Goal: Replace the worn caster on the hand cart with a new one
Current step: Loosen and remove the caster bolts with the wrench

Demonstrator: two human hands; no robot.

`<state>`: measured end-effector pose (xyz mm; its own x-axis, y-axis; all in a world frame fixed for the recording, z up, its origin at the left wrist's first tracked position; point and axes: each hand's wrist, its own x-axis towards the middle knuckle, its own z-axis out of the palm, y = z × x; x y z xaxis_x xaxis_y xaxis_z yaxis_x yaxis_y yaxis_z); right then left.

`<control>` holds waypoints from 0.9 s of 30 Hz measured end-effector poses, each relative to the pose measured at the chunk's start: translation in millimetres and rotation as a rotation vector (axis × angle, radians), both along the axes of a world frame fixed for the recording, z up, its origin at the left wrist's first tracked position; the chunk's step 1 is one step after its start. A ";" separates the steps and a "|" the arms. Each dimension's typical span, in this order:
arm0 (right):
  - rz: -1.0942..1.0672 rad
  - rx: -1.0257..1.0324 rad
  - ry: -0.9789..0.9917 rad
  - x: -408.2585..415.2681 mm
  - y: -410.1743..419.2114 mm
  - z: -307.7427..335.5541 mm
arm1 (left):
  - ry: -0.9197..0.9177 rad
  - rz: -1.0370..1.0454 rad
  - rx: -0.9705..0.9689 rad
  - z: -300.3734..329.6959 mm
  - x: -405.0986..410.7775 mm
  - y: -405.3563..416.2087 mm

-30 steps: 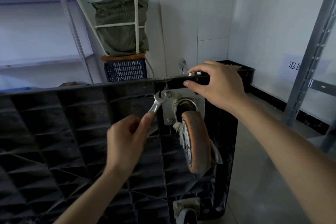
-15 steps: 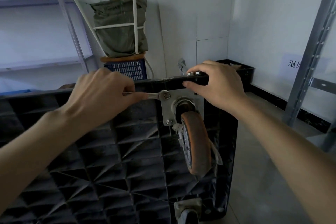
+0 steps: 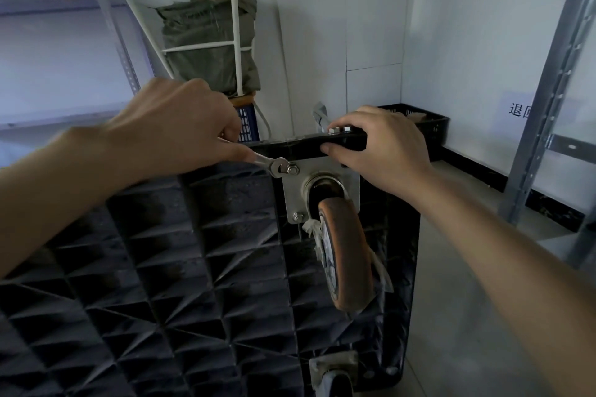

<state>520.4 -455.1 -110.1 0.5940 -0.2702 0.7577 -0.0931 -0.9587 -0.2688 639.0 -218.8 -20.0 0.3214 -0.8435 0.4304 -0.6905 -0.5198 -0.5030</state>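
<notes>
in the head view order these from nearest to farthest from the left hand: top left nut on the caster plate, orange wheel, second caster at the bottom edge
1. Top left nut: just right of the left hand, with the wrench head on it.
2. Orange wheel: lower right, below the plate.
3. Second caster: at the bottom of the frame, farthest.

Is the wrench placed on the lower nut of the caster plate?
No, the wrench in the left hand sits on the upper left nut; the lower nut is free.
</notes>
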 end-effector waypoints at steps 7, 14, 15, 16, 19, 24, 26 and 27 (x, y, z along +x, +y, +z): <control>0.002 0.012 -0.012 0.7 0.0 -1.4 | 0.057 -0.077 0.045 10.0 4.8 -5.0; 0.007 0.001 -0.013 0.1 1.0 -1.3 | 0.526 -0.052 -0.389 -68.3 8.1 19.6; 0.004 -0.002 -0.014 0.4 1.6 -1.4 | 0.592 -0.038 -0.469 -83.4 4.5 19.7; 0.001 -0.005 -0.014 0.9 1.7 -1.5 | 0.649 -0.023 -0.537 -98.0 1.0 18.4; -0.001 -0.005 -0.012 0.8 1.4 -1.3 | 0.815 -0.024 -0.690 -131.0 -14.7 9.7; 0.006 -0.007 -0.003 0.9 -0.3 -1.3 | 1.121 -0.098 -0.847 -157.2 -34.9 -6.2; 0.007 -0.003 -0.003 0.9 -0.2 -1.4 | 1.106 -0.119 -0.885 -161.6 -33.8 -5.7; 0.009 0.000 -0.005 0.9 -0.1 -1.4 | 1.067 -0.125 -0.898 -163.1 -32.7 -3.6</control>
<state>521.3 -455.2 -111.5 0.5930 -0.2648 0.7604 -0.0828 -0.9594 -0.2695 606.3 -222.4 -183.1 0.7758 -0.4610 0.4309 -0.5899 -0.2872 0.7547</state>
